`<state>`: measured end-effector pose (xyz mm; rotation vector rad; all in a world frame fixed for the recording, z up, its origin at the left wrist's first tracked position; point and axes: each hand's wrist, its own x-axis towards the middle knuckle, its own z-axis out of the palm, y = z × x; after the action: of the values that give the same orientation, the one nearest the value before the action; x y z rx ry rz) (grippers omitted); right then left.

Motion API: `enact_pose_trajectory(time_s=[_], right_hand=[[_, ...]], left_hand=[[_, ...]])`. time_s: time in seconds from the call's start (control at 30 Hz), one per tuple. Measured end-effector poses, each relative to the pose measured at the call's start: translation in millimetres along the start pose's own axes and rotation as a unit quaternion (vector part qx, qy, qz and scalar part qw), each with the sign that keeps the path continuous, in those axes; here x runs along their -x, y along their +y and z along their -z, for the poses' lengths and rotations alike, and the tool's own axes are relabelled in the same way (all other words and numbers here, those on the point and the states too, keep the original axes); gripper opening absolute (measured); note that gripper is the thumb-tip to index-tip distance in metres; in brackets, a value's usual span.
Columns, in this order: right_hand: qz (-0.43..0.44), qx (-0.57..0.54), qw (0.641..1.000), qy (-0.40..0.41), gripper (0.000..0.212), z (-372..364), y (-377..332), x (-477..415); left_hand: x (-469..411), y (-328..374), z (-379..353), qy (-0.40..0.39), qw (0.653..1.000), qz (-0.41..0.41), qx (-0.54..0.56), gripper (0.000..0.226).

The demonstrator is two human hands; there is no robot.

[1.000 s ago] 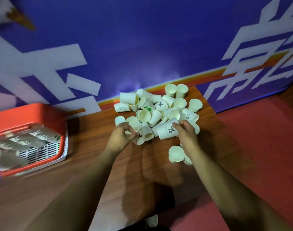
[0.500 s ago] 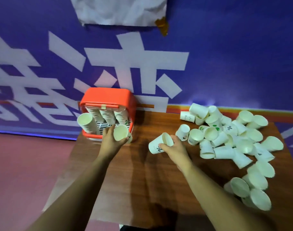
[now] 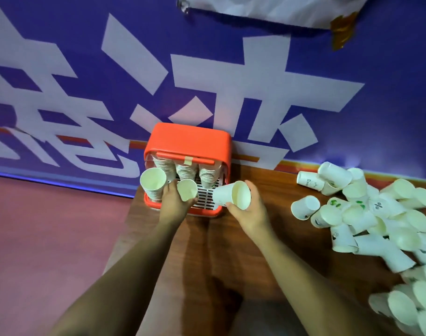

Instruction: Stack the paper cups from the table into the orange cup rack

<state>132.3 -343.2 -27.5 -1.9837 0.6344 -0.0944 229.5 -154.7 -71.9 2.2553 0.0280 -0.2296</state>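
A: Both hands are at the mouth of the orange cup rack [image 3: 187,141], each with a paper cup. The left hand [image 3: 172,207] has its fingers curled round the first cup [image 3: 187,189], right in front of the middle lane. The right hand [image 3: 252,212] grips the second cup [image 3: 231,196] on its side, base aimed at the rack, mouth towards us.

B: And there's the danger: two hands crowding one narrow opening. If the wrists clash, I'd say a cup goes in crooked and its thin rim buckles against a stack instead of nesting.

A: Watch the left stack [image 3: 153,184] too. It reaches out to the rack's front lip, just beside the left hand. One nudge could tip it out, and the rack sits near the left end of the table [image 3: 207,251], with the floor [image 3: 49,226] beyond.

B: What's inside the rack?

A: Three lanes over a white grille [image 3: 207,197]. The left stack is the longest, open mouth facing us. The middle stack [image 3: 185,170] and right stack [image 3: 208,177] are shorter, tucked under the orange top.

B: And the rest?

A: A big loose pile [image 3: 364,214] on the table, well to the right, with cups lying every which way. Plenty left to go, I'd judge.
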Motion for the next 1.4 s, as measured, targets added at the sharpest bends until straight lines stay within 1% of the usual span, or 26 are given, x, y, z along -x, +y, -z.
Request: enact_pose_trajectory(time_s=[0.1, 0.2, 0.27, 0.4, 0.53, 0.57, 0.6, 0.7, 0.73, 0.83, 0.93, 1.03, 1.13, 1.27, 1.4], right_hand=[[0.016, 0.014, 1.000, 0.008, 0.085, -17.9, -7.6, -9.6], [0.025, 0.035, 0.999, 0.004, 0.079, -33.9, -14.8, -17.0], [0.032, 0.052, 0.998, 0.007, 0.075, -44.1, -18.2, -23.4], [0.039, 0.074, 0.996, 0.015, 0.078, -56.3, -18.9, -33.6], [0.041, 0.076, 0.996, 0.003, 0.075, -58.9, -22.0, -40.9], [0.039, 0.075, 0.996, 0.001, 0.073, -59.9, -22.7, -42.1], [0.037, 0.077, 0.996, 0.003, 0.071, -61.1, -23.5, -42.4], [0.045, 0.099, 0.994, 0.017, 0.068, -68.8, -22.5, -36.8], [0.053, 0.101, 0.993, 0.017, 0.068, -72.8, -20.5, -34.1], [0.061, 0.097, 0.993, -0.011, 0.073, -82.9, -13.4, -33.0], [0.077, 0.116, 0.989, -0.050, 0.074, -91.7, -6.8, -42.6], [0.054, 0.129, 0.983, -0.116, 0.084, -98.8, -0.8, -47.3], [0.031, 0.135, 0.978, -0.155, 0.083, -102.5, 10.6, -48.7], [0.026, 0.159, 0.978, -0.134, 0.076, -104.2, 17.1, -51.9], [0.003, 0.152, 0.980, -0.130, 0.075, -98.9, 15.6, -47.6]], left_hand=[[-14.6, -13.9, -5.0, -0.031, 0.999, -0.008, -0.009, 0.077], [-23.6, -26.0, -12.7, -0.064, 0.998, -0.012, -0.016, 0.075], [-27.5, -30.0, -16.7, -0.081, 0.996, -0.018, -0.013, 0.079], [-30.8, -30.6, -23.4, -0.121, 0.992, -0.030, -0.002, 0.088], [-34.9, -36.0, -24.0, -0.145, 0.989, -0.035, 0.015, 0.098], [-35.6, -39.6, -23.1, -0.149, 0.988, -0.040, 0.017, 0.098], [-35.5, -42.6, -22.5, -0.152, 0.987, -0.051, 0.015, 0.092], [-33.2, -49.6, -20.1, -0.156, 0.985, -0.079, 0.011, 0.058], [-32.0, -49.9, -18.4, -0.156, 0.985, -0.078, 0.018, 0.050], [-27.4, -42.1, -11.3, -0.151, 0.986, -0.025, 0.069, 0.039], [-26.2, -38.9, -9.8, -0.132, 0.985, 0.002, 0.112, 0.038], [-26.2, -44.2, -10.0, -0.154, 0.984, -0.016, 0.093, 0.035], [-29.4, -51.3, -11.9, -0.153, 0.986, -0.030, 0.065, 0.037], [-30.1, -48.6, -16.0, -0.119, 0.991, -0.046, 0.030, 0.037], [-24.8, -46.2, -21.5, -0.092, 0.995, -0.029, 0.021, 0.041]])
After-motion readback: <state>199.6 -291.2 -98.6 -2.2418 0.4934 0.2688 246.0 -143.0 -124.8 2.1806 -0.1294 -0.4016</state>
